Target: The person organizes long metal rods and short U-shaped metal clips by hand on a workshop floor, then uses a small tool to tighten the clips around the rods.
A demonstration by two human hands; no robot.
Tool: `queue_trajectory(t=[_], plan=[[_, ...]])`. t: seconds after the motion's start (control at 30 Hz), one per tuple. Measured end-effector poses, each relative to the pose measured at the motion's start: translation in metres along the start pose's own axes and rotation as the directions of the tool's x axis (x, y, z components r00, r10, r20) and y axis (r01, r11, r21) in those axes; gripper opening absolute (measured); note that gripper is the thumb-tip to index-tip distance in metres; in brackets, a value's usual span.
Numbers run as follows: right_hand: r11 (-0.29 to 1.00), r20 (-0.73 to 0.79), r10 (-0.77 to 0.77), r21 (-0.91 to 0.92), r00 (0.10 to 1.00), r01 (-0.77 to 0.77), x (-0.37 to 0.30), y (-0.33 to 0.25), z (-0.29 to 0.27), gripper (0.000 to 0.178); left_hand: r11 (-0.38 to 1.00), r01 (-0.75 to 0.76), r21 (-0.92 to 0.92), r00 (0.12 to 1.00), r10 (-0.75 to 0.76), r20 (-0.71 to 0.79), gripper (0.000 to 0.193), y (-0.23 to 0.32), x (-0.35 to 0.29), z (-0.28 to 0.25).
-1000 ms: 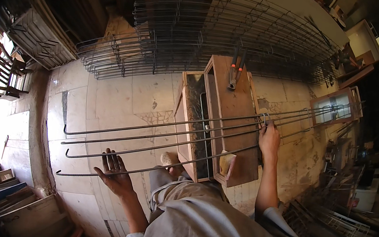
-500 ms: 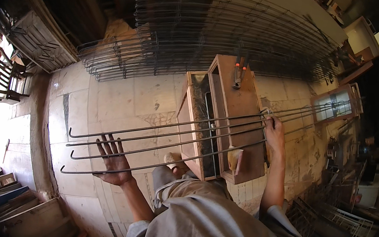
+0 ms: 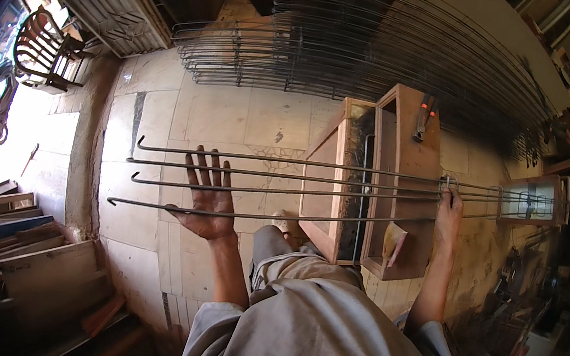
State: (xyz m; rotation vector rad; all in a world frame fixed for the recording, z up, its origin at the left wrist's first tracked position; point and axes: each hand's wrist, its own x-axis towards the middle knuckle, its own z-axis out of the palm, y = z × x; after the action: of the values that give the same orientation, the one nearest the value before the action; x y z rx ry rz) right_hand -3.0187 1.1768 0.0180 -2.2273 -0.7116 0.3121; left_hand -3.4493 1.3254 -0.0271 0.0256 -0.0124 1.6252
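Several long steel rods with bent hook ends stretch across in front of me, side by side. Under their left part my left hand is palm up with fingers spread, and the rods cross over the fingers and palm. Farther right, my right hand is closed round the rods beside a small wire loop; which rods it grips is partly hidden. Toward the far right the rods run on through more wire loops. Below the rods stands an open wooden box, and pincers with orange-marked handles lie on it.
A large stack of wire-tied rod cages fills the far side. A wooden chair stands at the left, with boards stacked at the near left. A pale wedge-shaped piece sits on the box. Tiles cover the floor.
The view has turned, so the rods now lie nearly level and the surroundings sit farther right. My left hand stays spread beneath the rods; my right hand keeps its hold.
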Motion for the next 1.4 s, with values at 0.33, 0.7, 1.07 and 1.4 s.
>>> queue_trajectory(t=[0.33,0.7,1.07,1.4], plan=[[0.929,0.162,0.147,0.317,0.976,-0.192,0.01,-0.004,-0.017,0.024,0.986,-0.025,0.162,0.995,0.009,0.095,0.099,-0.005,-0.003,0.021],[0.856,0.441,0.103,0.418,0.891,-0.306,-0.016,-0.052,0.0,0.025,0.992,-0.019,0.127,0.994,0.005,0.109,0.101,-0.011,-0.006,0.038],[0.63,0.647,-0.052,0.612,0.761,-0.478,-0.106,-0.11,0.097,0.018,0.997,0.021,0.073,0.993,-0.029,0.118,0.101,-0.006,-0.005,0.014],[0.868,0.253,-0.462,-0.068,0.85,0.492,-0.125,-0.103,0.082,0.044,0.998,0.059,0.022,0.996,-0.061,0.065,0.101,0.004,-0.005,-0.014]])
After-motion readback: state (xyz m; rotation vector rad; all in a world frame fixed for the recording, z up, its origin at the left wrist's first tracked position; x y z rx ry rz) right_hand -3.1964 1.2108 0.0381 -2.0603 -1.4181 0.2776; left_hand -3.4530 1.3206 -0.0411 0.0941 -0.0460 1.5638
